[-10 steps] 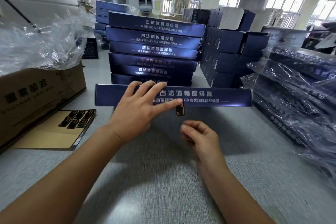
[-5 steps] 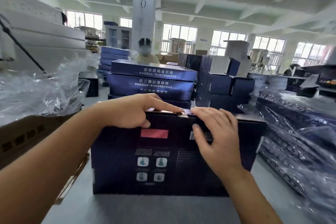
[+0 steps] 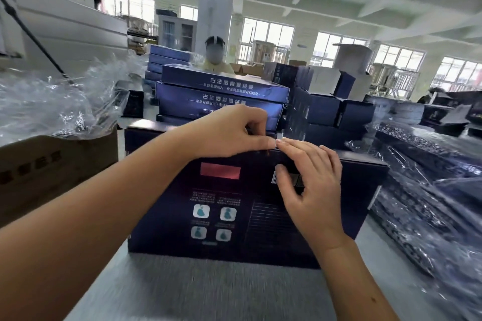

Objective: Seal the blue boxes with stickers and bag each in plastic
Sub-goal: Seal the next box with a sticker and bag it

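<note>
Now the blue box [image 3: 169, 203] stands upright toward the table's [image 3: 208, 292] near edge; left hand [image 3: 224, 135] pinches its top edge, right hand [image 3: 310, 177] presses flat-fingered beside. Best to rub the hidden sticker down firmly.

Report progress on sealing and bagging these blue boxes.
Done: bagged boxes piled at right. In hand: upright box on the table, left hand gripping and right hand pressing its top edge, seemingly sealing it. Left: bag this box, then the unbagged stack behind.
</note>
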